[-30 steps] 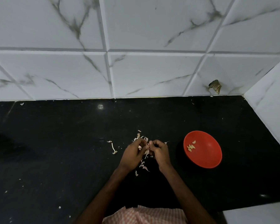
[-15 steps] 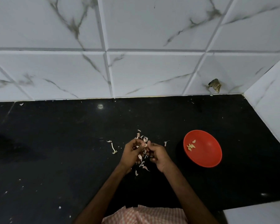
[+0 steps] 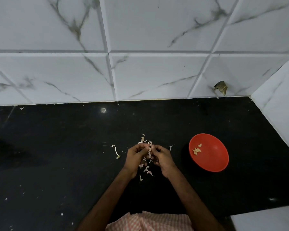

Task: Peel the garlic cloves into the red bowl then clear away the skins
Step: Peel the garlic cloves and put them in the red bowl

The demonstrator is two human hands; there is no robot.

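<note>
**PEELING IN PROGRESS: CLOVE HELD BETWEEN BOTH HANDS**

Head view. Over the last second both hands have stayed above the same patch of counter. Only the fingers have shifted: the right hand (image 3: 163, 157) dipped slightly and has come back level with the left hand (image 3: 135, 155). The fingers of both hands are curled, with the fingertips meeting on a small pale piece, judged to be a garlic clove (image 3: 149, 149) with skin attached. It is too small to tell how much skin remains.

The count of peeled cloves (image 3: 196, 150) in the red bowl (image 3: 213, 164) has not changed. The current clove is therefore judged unfinished, and clearing has not begun.

Loose skins (image 3: 147, 170) lie under and just beyond the hands, and a thin stalk piece (image 3: 117, 152) lies to their left. The bowl stands to the right, apart from the hands.

The surface is a black polished countertop (image 3: 57, 155), speckled with fine scraps. White marble-veined wall tiles (image 3: 157, 72) close the far side and the right corner. A checked cloth (image 3: 148, 220) shows at the near edge.
</note>
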